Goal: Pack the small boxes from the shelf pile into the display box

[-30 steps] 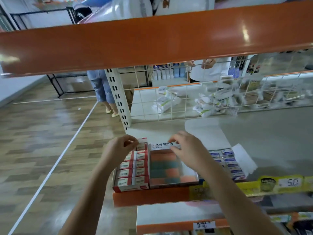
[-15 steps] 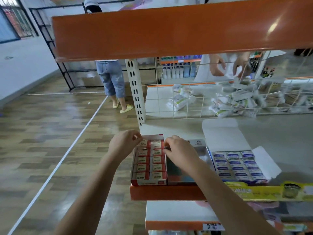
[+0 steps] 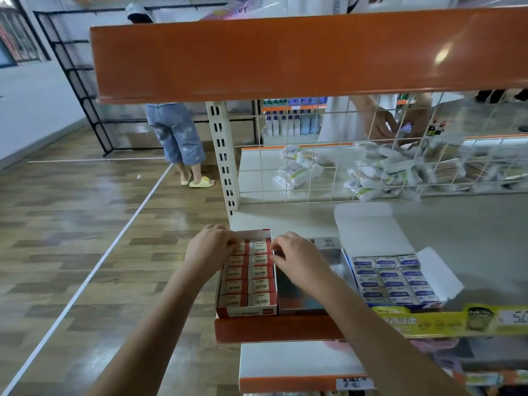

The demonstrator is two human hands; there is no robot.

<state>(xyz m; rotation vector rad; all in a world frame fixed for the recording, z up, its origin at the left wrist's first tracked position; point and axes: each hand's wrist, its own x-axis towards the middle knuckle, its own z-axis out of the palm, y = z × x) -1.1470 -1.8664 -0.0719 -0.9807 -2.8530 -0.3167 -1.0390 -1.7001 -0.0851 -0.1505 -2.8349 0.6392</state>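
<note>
Small boxes (image 3: 258, 274), red and cream, are lying in two neat rows inside the red display box (image 3: 247, 310) at the shelf's (image 3: 274, 328) left front corner. Both hands are curling over its far end: the left hand (image 3: 207, 248) is pinching a box in the back-left row, while the right hand (image 3: 297, 260) is touching the right wall with bent fingers; whether it is actually gripping, I cannot tell. Just right, a silver tray (image 3: 337, 260) is sitting, then an open carton of blue boxes (image 3: 393, 281).
</note>
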